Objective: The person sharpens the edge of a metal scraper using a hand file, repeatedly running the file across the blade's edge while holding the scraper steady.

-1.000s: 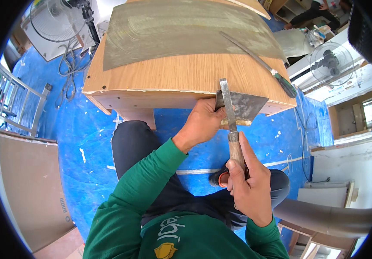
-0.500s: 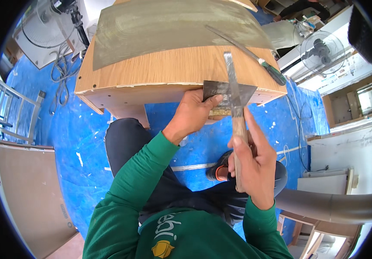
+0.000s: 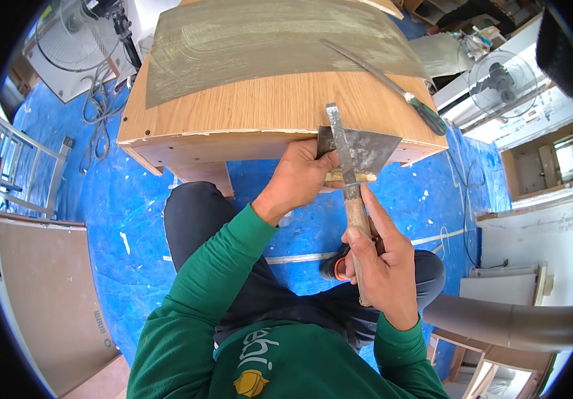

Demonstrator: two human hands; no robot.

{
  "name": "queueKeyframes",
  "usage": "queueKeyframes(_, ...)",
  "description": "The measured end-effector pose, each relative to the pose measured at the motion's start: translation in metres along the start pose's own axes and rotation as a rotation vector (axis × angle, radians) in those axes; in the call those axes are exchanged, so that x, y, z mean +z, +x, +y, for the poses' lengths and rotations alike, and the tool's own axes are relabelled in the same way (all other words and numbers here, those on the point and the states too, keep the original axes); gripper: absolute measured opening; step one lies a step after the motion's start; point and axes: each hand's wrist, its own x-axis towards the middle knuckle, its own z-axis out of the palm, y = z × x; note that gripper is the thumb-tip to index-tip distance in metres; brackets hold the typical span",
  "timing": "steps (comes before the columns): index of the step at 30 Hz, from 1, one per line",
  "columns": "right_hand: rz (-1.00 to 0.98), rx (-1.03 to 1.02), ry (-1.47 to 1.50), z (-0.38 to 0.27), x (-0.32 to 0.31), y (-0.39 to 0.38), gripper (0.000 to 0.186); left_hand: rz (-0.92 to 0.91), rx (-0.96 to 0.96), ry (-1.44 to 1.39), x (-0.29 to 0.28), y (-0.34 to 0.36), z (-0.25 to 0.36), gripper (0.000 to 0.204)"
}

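My left hand is closed on a wide, dark metal scraper, thumb on its face. A pale yellowish strip shows along the scraper's near edge. The scraper stands at the front edge of a wooden cabinet box. Closed round the wooden handle of a chisel is my right hand, its index finger stretched along the handle toward the blade. That flat, speckled blade crosses in front of the scraper's face, pointing away from me. On the box top lies a long file with a green and black handle.
A large greyish-green sheet lies across the box top. Blue sheeting covers the floor. Fans stand at far left and far right. Cables and a metal ladder are at left, a thick pipe at right.
The chisel has slid toward me and to the left across the scraper, with my right hand moving back. My left hand keeps its hold on the scraper.
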Motion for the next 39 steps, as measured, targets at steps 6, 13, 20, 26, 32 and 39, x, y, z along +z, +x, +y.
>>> queueKeyframes(6,-0.017,0.003,-0.020,0.000,0.001,0.002,0.060,-0.002,-0.004,-0.004,0.000,-0.001,0.003,0.022)
queueKeyframes(13,0.005,-0.070,-0.215,0.005,0.001,0.001,0.061,0.034,0.027,0.086,0.002,-0.001,0.002,0.022)
queueKeyframes(20,-0.007,-0.106,-0.213,-0.015,0.005,0.067,0.061,0.012,0.051,0.007,0.000,0.002,-0.008,0.019)
queueKeyframes(26,0.063,-0.041,-0.024,-0.019,-0.006,0.013,0.059,0.004,-0.031,-0.096,0.004,0.000,0.001,0.021)
queueKeyframes(32,-0.020,-0.039,-0.013,0.001,-0.006,0.005,0.061,-0.005,0.006,-0.001,0.002,-0.001,0.001,0.022)
queueKeyframes(39,-0.046,-0.037,-0.016,0.003,-0.004,0.006,0.061,-0.012,-0.002,0.014,-0.002,0.002,-0.004,0.021)
